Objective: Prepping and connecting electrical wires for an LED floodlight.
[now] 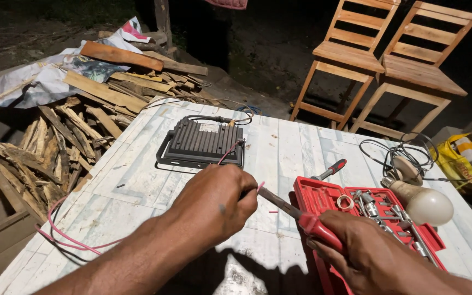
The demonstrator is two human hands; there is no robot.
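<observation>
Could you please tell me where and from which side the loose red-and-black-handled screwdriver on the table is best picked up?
Grip the red-and-black-handled screwdriver by its thick handle, coming from above on the far side: the handle lies clear on the table, while its shaft points toward the red plastic tool case.

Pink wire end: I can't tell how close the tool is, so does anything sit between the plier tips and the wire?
Nothing visible does. The left hand pinches the pink wire, its short end poking out of the fingers. The red-handled pliers, held in the right hand, point their tips at that end across bare table.
</observation>
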